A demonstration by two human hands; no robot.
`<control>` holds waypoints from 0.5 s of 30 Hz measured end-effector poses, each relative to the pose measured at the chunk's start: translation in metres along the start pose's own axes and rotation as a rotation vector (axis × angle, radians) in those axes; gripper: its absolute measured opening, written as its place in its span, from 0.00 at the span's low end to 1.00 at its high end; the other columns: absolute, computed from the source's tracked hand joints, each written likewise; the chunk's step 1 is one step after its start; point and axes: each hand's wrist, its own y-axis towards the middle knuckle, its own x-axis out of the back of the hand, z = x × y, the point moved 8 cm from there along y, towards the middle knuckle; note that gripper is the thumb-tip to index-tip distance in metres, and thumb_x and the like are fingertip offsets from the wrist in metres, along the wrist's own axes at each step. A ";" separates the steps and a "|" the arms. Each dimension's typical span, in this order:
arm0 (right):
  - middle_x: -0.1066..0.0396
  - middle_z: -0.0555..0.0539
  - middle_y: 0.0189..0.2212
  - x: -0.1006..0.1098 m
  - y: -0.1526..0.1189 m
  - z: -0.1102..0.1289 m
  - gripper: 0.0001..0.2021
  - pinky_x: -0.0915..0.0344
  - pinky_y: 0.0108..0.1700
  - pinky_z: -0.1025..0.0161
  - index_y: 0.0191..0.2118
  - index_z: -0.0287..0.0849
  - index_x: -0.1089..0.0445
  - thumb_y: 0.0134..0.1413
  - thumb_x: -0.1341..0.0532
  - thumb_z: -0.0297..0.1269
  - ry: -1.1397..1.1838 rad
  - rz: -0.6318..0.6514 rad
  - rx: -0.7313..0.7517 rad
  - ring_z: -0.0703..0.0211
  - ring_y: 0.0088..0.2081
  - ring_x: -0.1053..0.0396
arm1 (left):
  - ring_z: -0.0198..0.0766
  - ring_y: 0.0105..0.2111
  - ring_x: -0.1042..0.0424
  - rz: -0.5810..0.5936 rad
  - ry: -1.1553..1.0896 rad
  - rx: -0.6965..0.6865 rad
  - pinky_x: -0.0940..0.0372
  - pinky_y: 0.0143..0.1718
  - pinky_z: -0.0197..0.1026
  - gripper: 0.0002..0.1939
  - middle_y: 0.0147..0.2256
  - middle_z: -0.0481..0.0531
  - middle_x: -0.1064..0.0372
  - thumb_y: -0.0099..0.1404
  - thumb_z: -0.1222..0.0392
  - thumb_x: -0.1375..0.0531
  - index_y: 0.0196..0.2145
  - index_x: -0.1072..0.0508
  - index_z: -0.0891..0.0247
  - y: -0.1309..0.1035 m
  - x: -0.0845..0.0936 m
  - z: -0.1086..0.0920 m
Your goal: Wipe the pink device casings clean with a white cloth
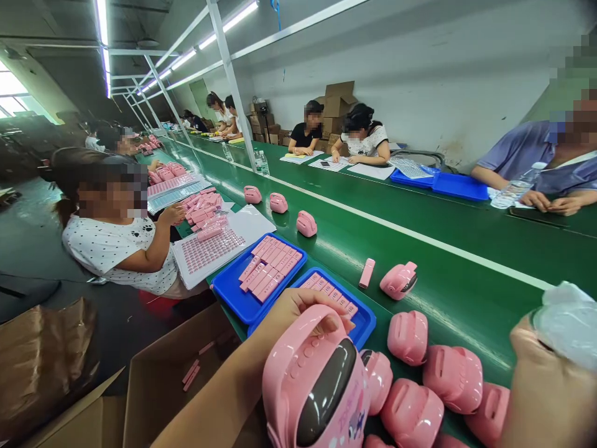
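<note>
My left hand (298, 311) grips a pink portable speaker (321, 389) by its top handle, close to the camera. The speaker has a dark oval front panel, a row of buttons under the handle and printed decoration. At the right edge, my right hand (532, 348) is closed on a crumpled clear plastic bag (569, 323); its fingers are partly hidden. Between my hands, several more pink speakers (408, 336) stand on the green table (448, 261). Just beyond my left hand lies a blue tray (366, 320) of pink sticks with dark print.
A second blue tray (228, 270) holds similar sticks. To the left, a co-worker (125, 249) sits by sticker sheets (209, 252) and a pile of pink sticks (200, 208). Below the table edge is an open cardboard box (163, 367). Other people sit across the table, near water bottles (262, 163).
</note>
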 end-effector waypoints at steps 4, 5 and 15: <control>0.33 0.42 0.47 0.012 -0.010 -0.013 0.24 0.32 0.41 0.53 0.52 0.52 0.37 0.56 0.48 0.60 0.132 -0.127 -0.186 0.52 0.44 0.33 | 0.37 0.26 0.29 0.001 -0.047 -0.091 0.36 0.33 0.40 0.19 0.23 0.52 0.27 0.38 0.48 0.27 0.23 0.24 0.65 0.005 0.007 0.015; 0.32 0.42 0.46 0.014 -0.013 -0.011 0.23 0.32 0.40 0.53 0.51 0.50 0.36 0.57 0.48 0.59 0.126 -0.158 -0.210 0.53 0.43 0.32 | 0.35 0.25 0.30 0.004 -0.078 -0.115 0.35 0.33 0.40 0.18 0.22 0.50 0.28 0.39 0.48 0.28 0.21 0.25 0.64 0.006 0.009 0.019; 0.32 0.44 0.46 -0.087 -0.054 0.089 0.15 0.40 0.54 0.47 0.45 0.40 0.31 0.57 0.40 0.45 -0.295 0.012 0.225 0.51 0.50 0.35 | 0.33 0.26 0.30 0.033 -0.098 -0.045 0.36 0.34 0.39 0.14 0.22 0.46 0.32 0.43 0.57 0.28 0.19 0.30 0.63 0.016 -0.001 0.034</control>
